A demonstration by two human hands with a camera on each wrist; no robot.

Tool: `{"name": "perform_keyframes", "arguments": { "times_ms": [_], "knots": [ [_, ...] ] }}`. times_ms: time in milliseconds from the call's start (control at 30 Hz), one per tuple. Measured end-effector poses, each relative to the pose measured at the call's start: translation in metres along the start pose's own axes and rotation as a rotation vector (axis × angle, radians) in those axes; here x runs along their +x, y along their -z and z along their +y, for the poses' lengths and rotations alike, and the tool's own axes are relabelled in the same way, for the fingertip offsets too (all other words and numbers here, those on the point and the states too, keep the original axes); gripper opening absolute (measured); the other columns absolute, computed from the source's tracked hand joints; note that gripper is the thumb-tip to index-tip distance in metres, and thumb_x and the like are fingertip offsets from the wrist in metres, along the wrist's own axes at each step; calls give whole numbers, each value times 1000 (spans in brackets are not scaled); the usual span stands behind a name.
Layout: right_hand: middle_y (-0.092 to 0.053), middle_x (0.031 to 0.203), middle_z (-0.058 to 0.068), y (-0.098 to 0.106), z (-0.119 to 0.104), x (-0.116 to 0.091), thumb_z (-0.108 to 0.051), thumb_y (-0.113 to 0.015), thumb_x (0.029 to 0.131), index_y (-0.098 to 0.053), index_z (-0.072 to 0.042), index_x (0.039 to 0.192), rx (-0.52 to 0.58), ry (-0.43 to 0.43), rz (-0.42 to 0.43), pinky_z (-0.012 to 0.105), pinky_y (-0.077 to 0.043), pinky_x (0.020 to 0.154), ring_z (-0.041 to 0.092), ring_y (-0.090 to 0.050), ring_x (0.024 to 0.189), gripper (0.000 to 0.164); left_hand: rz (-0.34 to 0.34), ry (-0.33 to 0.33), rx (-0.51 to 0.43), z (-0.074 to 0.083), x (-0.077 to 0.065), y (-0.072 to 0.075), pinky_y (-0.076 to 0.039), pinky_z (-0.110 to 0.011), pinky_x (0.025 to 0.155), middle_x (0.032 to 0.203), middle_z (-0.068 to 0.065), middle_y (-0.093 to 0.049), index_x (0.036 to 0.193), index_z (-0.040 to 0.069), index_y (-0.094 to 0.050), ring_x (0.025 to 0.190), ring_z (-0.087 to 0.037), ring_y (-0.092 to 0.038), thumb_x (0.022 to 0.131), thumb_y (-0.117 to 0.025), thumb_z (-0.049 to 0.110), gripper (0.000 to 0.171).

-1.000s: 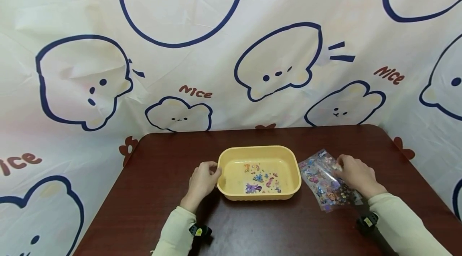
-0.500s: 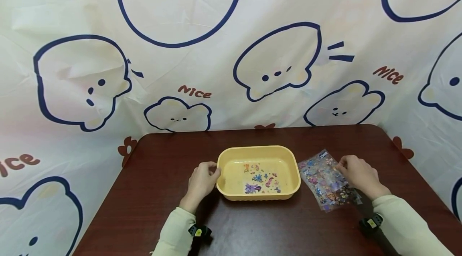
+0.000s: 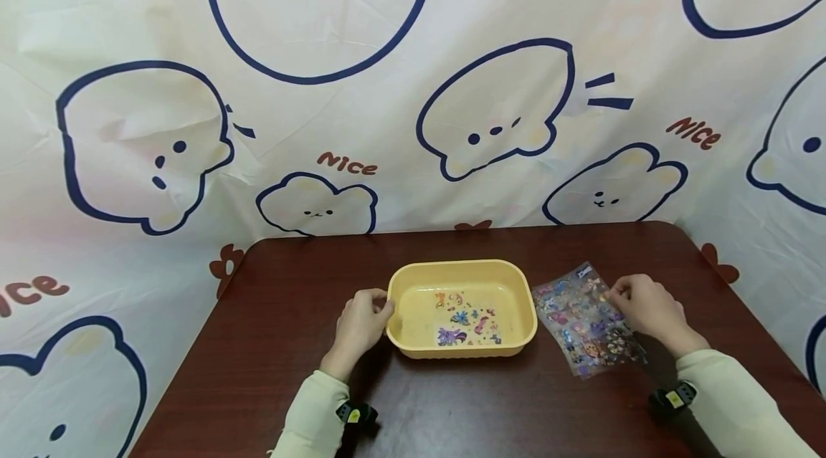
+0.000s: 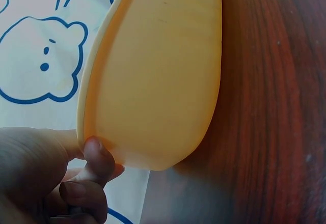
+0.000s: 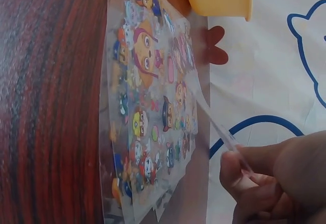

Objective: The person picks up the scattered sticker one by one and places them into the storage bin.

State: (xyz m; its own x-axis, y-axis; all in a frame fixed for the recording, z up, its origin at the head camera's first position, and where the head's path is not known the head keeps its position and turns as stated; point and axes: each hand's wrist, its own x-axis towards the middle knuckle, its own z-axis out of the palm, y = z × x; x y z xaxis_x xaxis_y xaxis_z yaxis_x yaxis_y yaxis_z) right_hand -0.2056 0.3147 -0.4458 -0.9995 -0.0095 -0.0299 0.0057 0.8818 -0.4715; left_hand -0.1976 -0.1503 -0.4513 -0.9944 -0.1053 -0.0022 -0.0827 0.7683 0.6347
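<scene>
A yellow plastic tub (image 3: 462, 350) stands on the table, with several colourful cartoon stickers (image 3: 452, 337) on its floor. At its left end my left hand (image 3: 361, 325) pinches the rim between thumb and fingers; the left wrist view shows the tub's outer wall (image 4: 158, 76) beside that grip. To the tub's right lies a stack of clear sticker sheets (image 3: 577, 318) printed with cartoon characters. My right hand (image 3: 648, 307) pinches the right edge of a sticker sheet. In the right wrist view a thin clear edge (image 5: 219, 124) rises from the stack (image 5: 153, 91) to my thumb and finger.
The dark red-brown wooden table (image 3: 452, 415) runs back to a white cloth (image 3: 400, 114) with blue cartoon outlines, which also hangs at both sides. A small black device (image 3: 356, 413) is strapped to each wrist.
My right hand has shifted slightly to the right, pinching the sheet's edge, and the glare on the sheets has faded. The left hand and the tub keep their places.
</scene>
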Motion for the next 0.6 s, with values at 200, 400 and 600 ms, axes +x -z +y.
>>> {"name": "perform_keyframes", "arguments": {
  "times_ms": [200,400,600],
  "knots": [
    [-64,73,3,3,-1,-3,-25,-58,103,-71,-2,96,13,1,15,34,-32,52,18,-50,60,27,-11,0,-3,0,0,1,-49,-37,69,67,7,-69,120,10,-72,59,-8,-61,96,-64,30,32],
    [-63,70,3,5,-1,-5,-24,-56,103,-71,-1,98,38,11,28,34,-33,50,18,-49,56,28,-17,-6,-6,0,0,1,-50,-38,69,68,5,-71,121,9,-71,59,-7,-62,96,-64,29,33],
    [-56,62,2,7,-1,-6,-25,-55,104,-70,-2,96,58,8,48,33,-32,47,18,-45,51,28,-12,-9,-7,1,-1,1,-50,-39,70,65,6,-70,120,9,-71,57,-7,-61,96,-64,29,33]
  ]
}}
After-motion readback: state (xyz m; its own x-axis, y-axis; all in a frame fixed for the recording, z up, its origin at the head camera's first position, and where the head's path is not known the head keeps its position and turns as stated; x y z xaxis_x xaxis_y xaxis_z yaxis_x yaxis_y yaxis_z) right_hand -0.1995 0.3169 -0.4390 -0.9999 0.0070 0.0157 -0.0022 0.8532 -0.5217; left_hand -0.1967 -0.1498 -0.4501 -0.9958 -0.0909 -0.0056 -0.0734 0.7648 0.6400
